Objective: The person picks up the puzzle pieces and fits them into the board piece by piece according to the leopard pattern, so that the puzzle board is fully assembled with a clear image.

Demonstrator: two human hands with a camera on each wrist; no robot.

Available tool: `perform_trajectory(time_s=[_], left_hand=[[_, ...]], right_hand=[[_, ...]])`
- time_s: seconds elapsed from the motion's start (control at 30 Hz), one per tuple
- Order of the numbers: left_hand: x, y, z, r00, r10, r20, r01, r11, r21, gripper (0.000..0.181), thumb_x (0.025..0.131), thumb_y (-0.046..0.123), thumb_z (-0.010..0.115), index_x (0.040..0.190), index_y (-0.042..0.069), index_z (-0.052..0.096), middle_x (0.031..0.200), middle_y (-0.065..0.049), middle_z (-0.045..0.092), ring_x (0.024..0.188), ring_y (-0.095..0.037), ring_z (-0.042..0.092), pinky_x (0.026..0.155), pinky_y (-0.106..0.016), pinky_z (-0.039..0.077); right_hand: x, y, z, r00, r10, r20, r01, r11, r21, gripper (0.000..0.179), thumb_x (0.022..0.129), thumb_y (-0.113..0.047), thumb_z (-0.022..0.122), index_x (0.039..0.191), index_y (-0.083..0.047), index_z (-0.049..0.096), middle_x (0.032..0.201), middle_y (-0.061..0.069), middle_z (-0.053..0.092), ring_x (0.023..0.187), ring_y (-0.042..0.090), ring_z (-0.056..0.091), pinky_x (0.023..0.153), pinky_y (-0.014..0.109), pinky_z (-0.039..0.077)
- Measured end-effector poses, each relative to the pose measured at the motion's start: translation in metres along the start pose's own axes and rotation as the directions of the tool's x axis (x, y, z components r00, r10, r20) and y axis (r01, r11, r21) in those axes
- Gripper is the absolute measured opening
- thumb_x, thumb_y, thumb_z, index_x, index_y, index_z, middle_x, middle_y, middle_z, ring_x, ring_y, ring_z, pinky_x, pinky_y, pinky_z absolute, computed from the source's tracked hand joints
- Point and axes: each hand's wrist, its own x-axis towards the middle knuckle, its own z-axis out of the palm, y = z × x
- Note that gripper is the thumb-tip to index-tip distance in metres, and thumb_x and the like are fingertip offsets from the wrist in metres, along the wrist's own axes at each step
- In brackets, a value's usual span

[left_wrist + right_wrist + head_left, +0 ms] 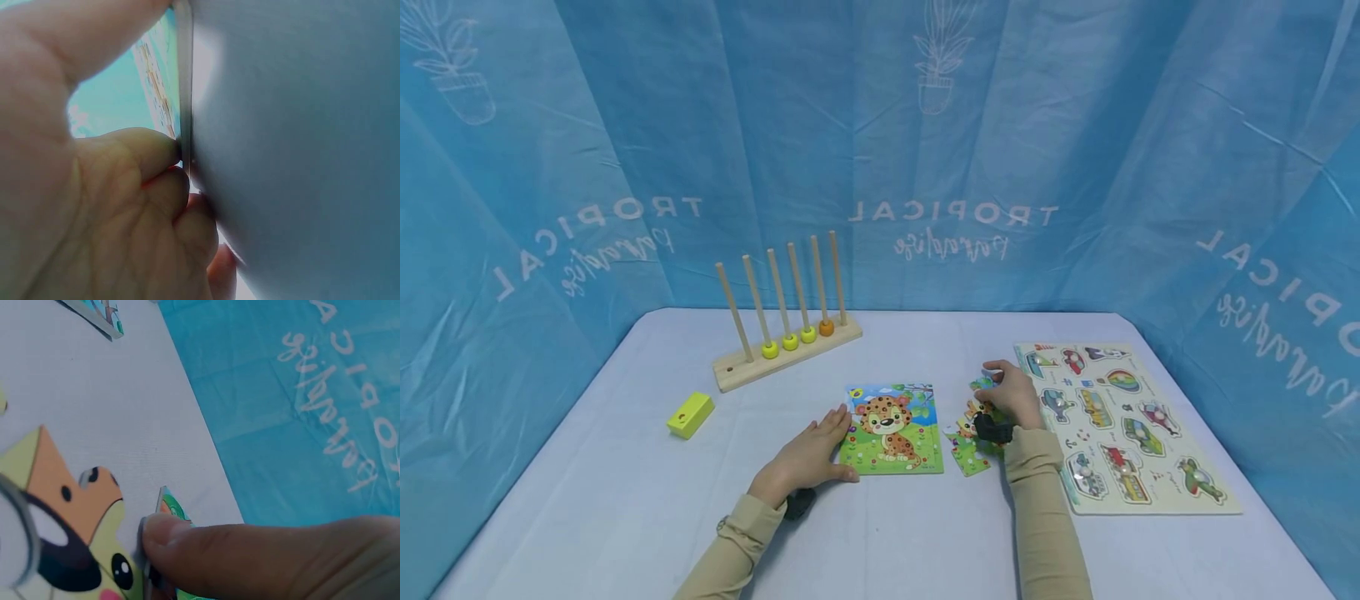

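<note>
A square leopard picture puzzle (pixel 891 446) lies flat on the table in the middle of the head view. Along its left edge rests my left hand (pixel 805 457), fingers extended and thumb by the lower left corner. In the left wrist view, fingertips (pixel 165 150) touch the board's thin side. My right hand (pixel 1017 396) is over loose puzzle pieces (pixel 968 457) to the right of the picture. Its thumb (pixel 206 553) presses on a small green and orange puzzle piece (pixel 169 503), pinching it; the other fingers are hidden there. An orange and yellow piece (pixel 81 506) with printed eyes lies beside the thumb.
A cream knob puzzle board (pixel 1101 458) with vehicle pieces lies right of the right hand. At the back left stands a wooden peg rack (pixel 786 357) with yellow and orange beads. A yellow block (pixel 691 415) sits at the left. Blue curtains (pixel 880 150) border the table.
</note>
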Motion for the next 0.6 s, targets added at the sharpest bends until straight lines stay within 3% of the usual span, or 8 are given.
perform_trajectory(time_s=[0.13,0.23,0.4,0.6], left_hand=[[0.0002,-0.0007,-0.0007,1.000,0.005,0.003,-0.005,1.000,0.005,0.094,0.082,0.042,0.073,0.151,-0.003,0.027,0.161,-0.018,0.019,0.149,-0.035,0.018,0.122,-0.052,0.020],[0.0007,-0.0010,-0.0012,1.000,0.009,0.003,-0.009,1.000,0.007,0.094,0.082,0.042,0.073,0.151,-0.003,0.026,0.161,-0.018,0.018,0.149,-0.035,0.018,0.122,-0.052,0.020],[0.0013,-0.0009,-0.0014,1.000,0.001,0.005,-0.002,1.000,0.010,0.094,0.082,0.043,0.073,0.151,-0.002,0.026,0.161,-0.017,0.018,0.150,-0.034,0.018,0.123,-0.052,0.019],[0.0007,0.0004,-0.0013,1.000,-0.006,0.011,0.006,1.000,0.008,0.094,0.083,0.043,0.073,0.151,-0.001,0.026,0.162,-0.016,0.018,0.150,-0.034,0.017,0.123,-0.051,0.019]], right_hand=[[-0.0005,-0.0022,-0.0011,1.000,0.014,0.024,-0.015,1.000,0.018,0.055,0.084,-0.011,0.073,0.135,-0.006,0.054,0.130,0.028,0.055,0.082,0.029,0.063,0.070,0.037,0.051],[-0.0002,-0.0026,-0.0008,0.999,0.025,0.019,-0.027,0.998,0.061,0.049,0.086,-0.011,0.070,0.132,-0.004,0.056,0.121,0.028,0.058,0.067,0.024,0.063,0.063,0.032,0.049],[-0.0002,0.0013,0.0011,0.997,0.044,-0.064,-0.038,0.995,0.094,0.039,0.093,-0.022,0.064,0.125,-0.002,0.060,0.114,0.025,0.061,0.083,0.029,0.061,0.067,0.034,0.050],[0.0001,0.0049,0.0017,0.993,0.049,-0.108,-0.034,0.991,0.131,0.044,0.100,-0.028,0.052,0.133,0.002,0.054,0.122,0.028,0.058,0.092,0.034,0.059,0.069,0.038,0.049]])
